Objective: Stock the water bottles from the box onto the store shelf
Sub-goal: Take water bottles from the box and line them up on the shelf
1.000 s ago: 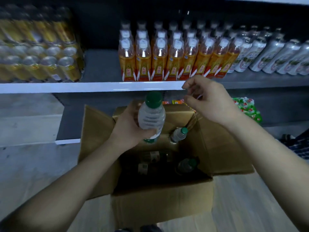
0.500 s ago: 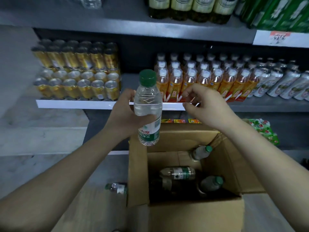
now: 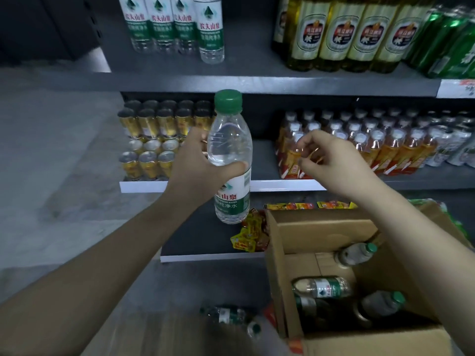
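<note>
Cardboard forms the open box (image 3: 318, 242) at near right, where three water bottles (image 3: 322, 287) are seen lying inside. One more bottle on the floor (image 3: 228, 314) lies just left of it. Farther on, an upright green-capped water bottle (image 3: 230, 155) is gripped round its middle by the left hand (image 3: 198, 168); nothing is held by the right hand (image 3: 331, 163), its fingers loosely curled. Behind, gold cans (image 3: 151, 140) and orange drink bottles (image 3: 359, 147) fill the middle shelf. Four matching water bottles on the top shelf (image 3: 177, 24) are stood farthest, with beer bottles (image 3: 347, 32) to their right.
</note>
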Demonstrator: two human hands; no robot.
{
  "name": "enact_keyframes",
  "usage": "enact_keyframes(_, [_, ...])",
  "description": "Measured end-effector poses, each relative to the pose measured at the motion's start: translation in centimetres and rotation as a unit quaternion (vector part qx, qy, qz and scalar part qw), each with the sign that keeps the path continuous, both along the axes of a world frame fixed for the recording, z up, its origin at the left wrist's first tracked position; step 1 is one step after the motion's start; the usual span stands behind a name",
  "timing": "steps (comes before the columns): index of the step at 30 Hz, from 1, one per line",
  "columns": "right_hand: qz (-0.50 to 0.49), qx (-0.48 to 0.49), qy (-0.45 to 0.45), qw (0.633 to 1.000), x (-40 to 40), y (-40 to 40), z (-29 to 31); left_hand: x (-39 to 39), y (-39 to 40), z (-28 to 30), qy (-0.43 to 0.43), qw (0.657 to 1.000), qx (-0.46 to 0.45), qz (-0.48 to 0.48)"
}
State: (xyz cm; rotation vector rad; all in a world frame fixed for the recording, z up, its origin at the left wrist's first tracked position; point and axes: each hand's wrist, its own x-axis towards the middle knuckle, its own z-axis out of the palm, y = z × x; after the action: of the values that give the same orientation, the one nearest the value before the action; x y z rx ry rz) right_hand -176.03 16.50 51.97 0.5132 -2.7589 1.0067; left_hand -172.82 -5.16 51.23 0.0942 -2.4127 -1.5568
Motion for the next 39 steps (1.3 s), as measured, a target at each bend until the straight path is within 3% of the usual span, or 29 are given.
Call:
enact_keyframes(10, [0.033,0.019,0.035,0.999,-3.3,-5.3,2.3,-2.1,-5.6,2.8,0.001,0.997,0.002,0.071])
enact_keyframes(23, [0.064,0.002,0.094,0.993,-12.9,-9.4,7.0,-9.4,-8.8,9.4,0.076,0.989,-0.015,0.124])
enact_keyframes(32, [0.081,-0.004,0.104,0.991,-17.8,-11.1,9.1,-15.3,-10.7,13.9,0.113,0.984,-0.045,0.131])
enact_keyframes(39, [0.066,-0.013,0.106,0.992,-20.9,-13.1,10.0,-20.0,-12.5,15.5,0.122,0.986,-0.015,0.112])
